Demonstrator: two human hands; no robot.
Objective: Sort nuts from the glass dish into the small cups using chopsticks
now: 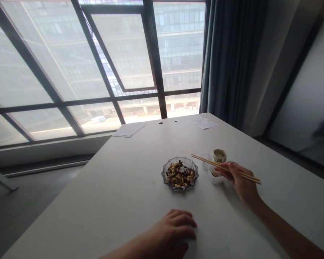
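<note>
My right hand (pixel 240 180) is shut on a pair of wooden chopsticks (pixel 224 168), whose tips point up and left, past a small clear plastic cup (pixel 205 161). The hand hovers just right of a small white dish (pixel 214 176) with a little sauce in it. Behind that stands a small ceramic cup (pixel 219 155) with a printed mark. To the left, a scalloped blue glass dish (pixel 179 174) holds a heap of brown and tan peanuts. My left hand (pixel 172 230) rests on the table near the front, fingers together and curled, touching nothing else.
The white table (pixel 97 201) runs toward a large window (pixel 51 72), with loose papers (pixel 129 130) and a paper sheet (pixel 205 124) near its far end. A dark curtain (pixel 226 54) hangs to the right. The grey floor lies left of the table.
</note>
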